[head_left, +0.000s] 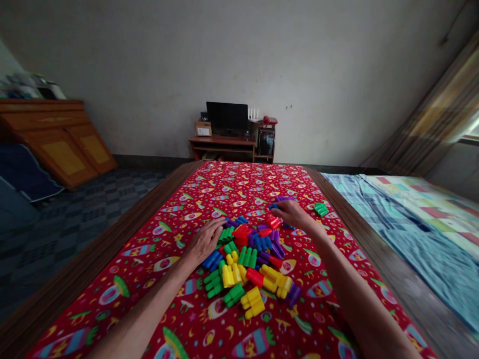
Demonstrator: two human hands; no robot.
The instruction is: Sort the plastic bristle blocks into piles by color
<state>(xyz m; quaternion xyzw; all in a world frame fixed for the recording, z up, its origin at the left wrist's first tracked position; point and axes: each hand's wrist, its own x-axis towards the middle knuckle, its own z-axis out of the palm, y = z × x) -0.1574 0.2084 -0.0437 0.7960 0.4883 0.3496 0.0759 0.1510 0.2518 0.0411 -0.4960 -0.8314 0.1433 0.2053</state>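
Note:
A pile of plastic building blocks lies on the red patterned tablecloth (145,279). My left hand (207,240) rests at the pile's left side, its fingers stretched out and touching green (225,235) and purple blocks. At the pile's far right, my right hand (294,214) has its fingers closed on a blue building block (273,206). Just below it is a red block (274,222), and a purple block (284,198) lies beyond, partly hidden by the hand. Yellow blocks (253,302) are at the near side of the pile.
A single green block (321,209) lies apart at the right. Dark wooden edges border the cloth. Beyond the table stands a desk (224,141) with a monitor (227,116). A bed (422,219) is on the right, a wooden cabinet (60,144) on the left.

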